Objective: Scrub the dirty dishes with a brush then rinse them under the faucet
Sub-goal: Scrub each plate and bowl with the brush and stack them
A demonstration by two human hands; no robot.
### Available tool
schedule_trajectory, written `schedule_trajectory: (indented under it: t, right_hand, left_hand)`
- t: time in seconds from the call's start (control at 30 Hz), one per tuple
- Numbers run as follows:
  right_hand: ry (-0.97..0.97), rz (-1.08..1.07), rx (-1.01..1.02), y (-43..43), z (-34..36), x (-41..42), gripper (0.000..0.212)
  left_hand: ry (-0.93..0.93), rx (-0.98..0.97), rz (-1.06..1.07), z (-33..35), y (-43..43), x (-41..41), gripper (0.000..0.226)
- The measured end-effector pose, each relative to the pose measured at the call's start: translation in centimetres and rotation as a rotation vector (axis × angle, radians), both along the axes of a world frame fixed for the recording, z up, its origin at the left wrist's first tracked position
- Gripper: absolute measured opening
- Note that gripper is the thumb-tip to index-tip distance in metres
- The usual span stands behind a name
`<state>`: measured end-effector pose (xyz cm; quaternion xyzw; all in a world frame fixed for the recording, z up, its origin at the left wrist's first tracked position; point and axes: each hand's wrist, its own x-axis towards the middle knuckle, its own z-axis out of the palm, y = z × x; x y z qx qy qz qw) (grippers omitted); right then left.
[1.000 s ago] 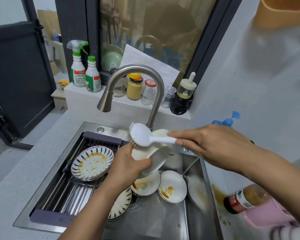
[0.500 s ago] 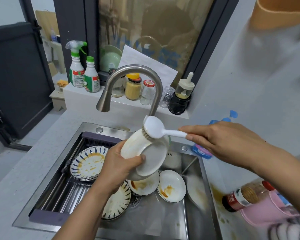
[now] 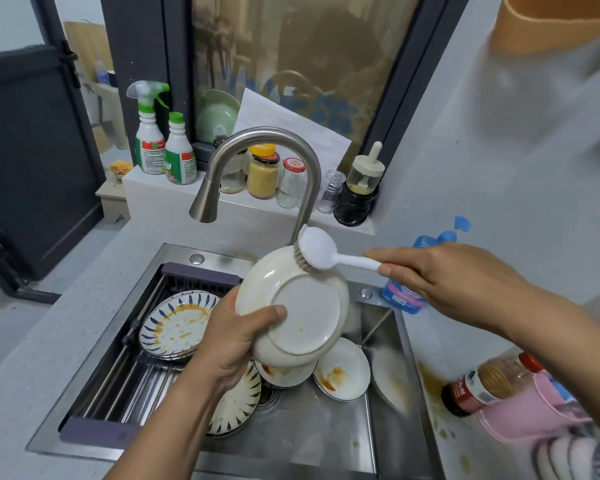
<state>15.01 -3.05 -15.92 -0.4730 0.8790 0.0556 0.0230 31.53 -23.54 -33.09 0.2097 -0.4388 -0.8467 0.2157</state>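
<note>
Scrubbing underway: left hand (image 3: 234, 336) grips plate (image 3: 293, 303), right hand (image 3: 454, 282) holds brush (image 3: 321, 252) at its rim; rinsing under faucet (image 3: 257, 164) likely follows.

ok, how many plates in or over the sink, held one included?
6: held plate in the left hand, rack plate, patterned plate by the drain, two stained white plates below the held one, a blurred plate at the sink's right wall. Stacks may hide more.

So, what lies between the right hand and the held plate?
The brush: the right hand grips its handle, its bristles touch the plate at its upper rim. Head view.
</note>
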Motion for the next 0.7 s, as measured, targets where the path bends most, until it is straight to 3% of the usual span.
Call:
schedule_trajectory:
  t: [0.2,0.33,0.4,0.57,0.7]
  right_hand:
    - [-0.050,-0.065,0.036,1.8,-0.3,-0.5,0.053]
    - [-0.032,-0.003,0.052,2.1,-1.8,1.1,0.048]
    - [0.006,0.054,0.088,2.0,-2.0,2.0,0.047]
    - [0.152,0.133,0.178,1.8,-2.1,4.4,0.048]
    - [0.139,0.053,0.039,2.9,-2.1,2.1,0.050]
  left_hand:
    - [0.127,0.327,0.060,-0.2,-1.0,-0.1,0.056]
    - [0.138,0.562,0.093,0.1,-0.3,-0.2,0.052]
    - [0.129,0.658,0.109,0.3,0.2,-0.5,0.039]
    - [0.101,0.773,0.143,0.7,0.6,-1.0,0.022]
    - [0.176,0.822,0.149,0.2,0.1,-0.8,0.039]
